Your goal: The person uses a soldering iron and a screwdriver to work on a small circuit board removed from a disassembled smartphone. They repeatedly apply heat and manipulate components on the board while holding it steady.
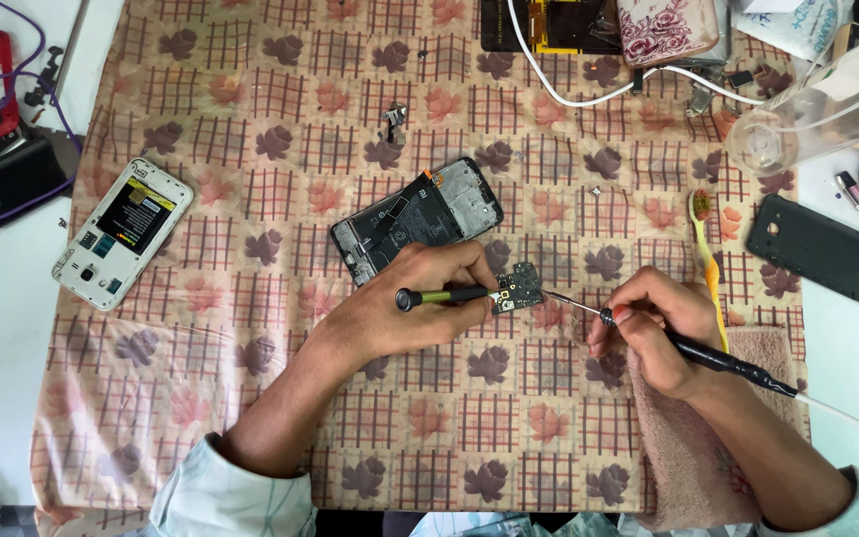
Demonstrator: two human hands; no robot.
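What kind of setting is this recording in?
Likely a phone repair bench: an opened phone lies on the patterned cloth, the right hand holds a soldering iron to a small circuit board.

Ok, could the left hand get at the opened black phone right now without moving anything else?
Probably yes. The left hand lies just below the opened phone with nothing between them, but its fingers hold a green-handled tool on the small circuit board, so it would have to let go first.
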